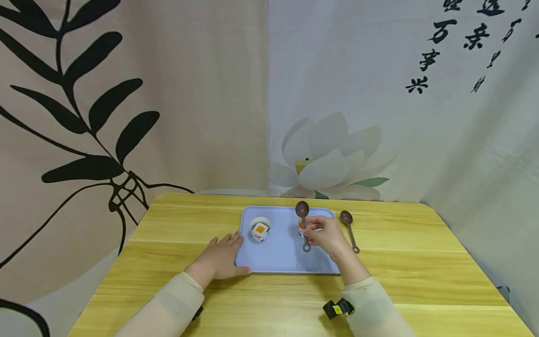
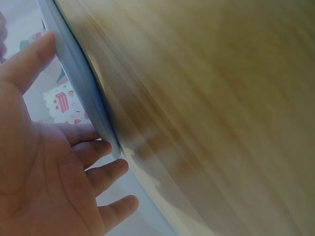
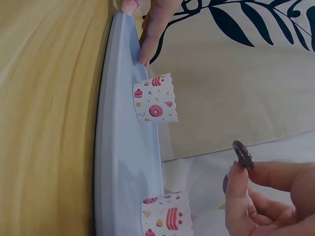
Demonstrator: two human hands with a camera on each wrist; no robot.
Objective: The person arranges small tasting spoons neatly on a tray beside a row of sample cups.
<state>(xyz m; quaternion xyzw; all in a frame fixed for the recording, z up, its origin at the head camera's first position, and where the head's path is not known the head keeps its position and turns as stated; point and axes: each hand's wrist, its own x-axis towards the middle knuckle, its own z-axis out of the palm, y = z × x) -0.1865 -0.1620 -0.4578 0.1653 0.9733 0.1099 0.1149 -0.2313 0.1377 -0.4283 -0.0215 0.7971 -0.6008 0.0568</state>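
My right hand (image 1: 330, 236) pinches the handle of a brown spoon (image 1: 302, 209) between thumb and fingers, its bowl pointing away from me. The spoon is raised over a pale blue tray (image 1: 278, 260), overlapping the right-hand paper cup (image 1: 301, 230) in the head view. That cup is mostly hidden behind hand and spoon, with a bit of orange showing inside. My left hand (image 1: 221, 258) rests at the tray's left edge, fingers spread and fairly straight. In the left-hand paper cup (image 1: 259, 238) sits a white piece with an orange square on top.
A second brown spoon (image 1: 346, 217) lies on the wooden table (image 1: 404, 271) to the right of the tray. Printed curtains (image 1: 219, 93) hang behind the table's back edge. Both cups have scalloped rims and pink dessert prints.
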